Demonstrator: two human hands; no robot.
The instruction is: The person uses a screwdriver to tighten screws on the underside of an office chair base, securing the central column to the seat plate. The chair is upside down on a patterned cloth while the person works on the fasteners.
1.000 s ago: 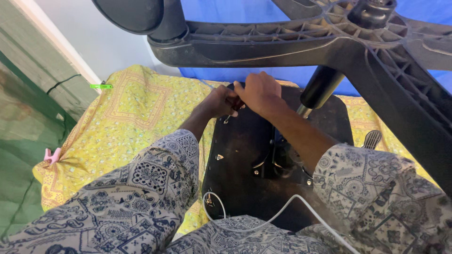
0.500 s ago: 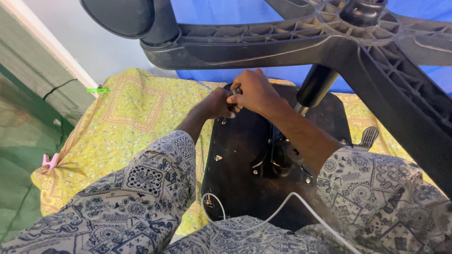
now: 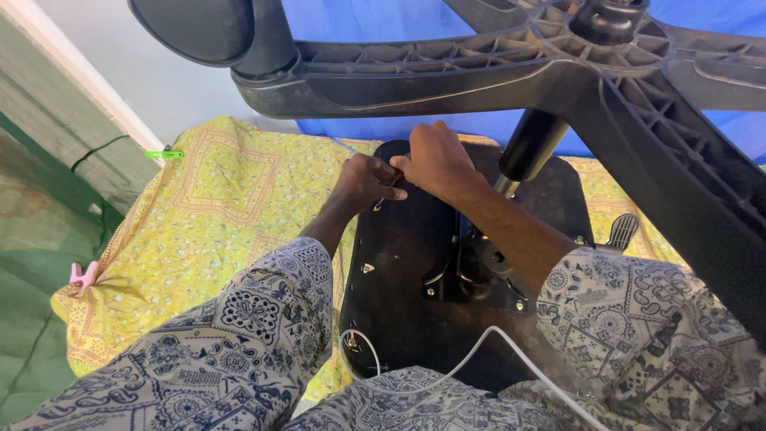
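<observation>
Office chair is upside down on a yellow patterned quilt (image 3: 231, 207); black seat underside (image 3: 415, 263) faces up, sitting mid-quilt between the person's knees. Both hands are together at the far edge of the seat pan: left hand (image 3: 365, 182) and right hand (image 3: 435, 158) touching, fingers curled tight around something small at that edge. Can't tell what it is, it's hidden between them. Metal tilt mechanism plate (image 3: 471, 275) is bolted at the seat centre, with the gas lift column (image 3: 528, 148) rising from it, tilted up to the five-star base (image 3: 558, 64) that hangs over the hands. One caster (image 3: 199, 28) shows at the top left end of a base leg. Grey adjustment lever paddle (image 3: 621, 231) sticks out on the right side of the seat. White cable (image 3: 471, 359) runs across the near edge of the seat. Blue sheet (image 3: 383, 24) behind the base, green mat (image 3: 32, 263) to the left with a pink clip (image 3: 82, 275) at the quilt's edge.
</observation>
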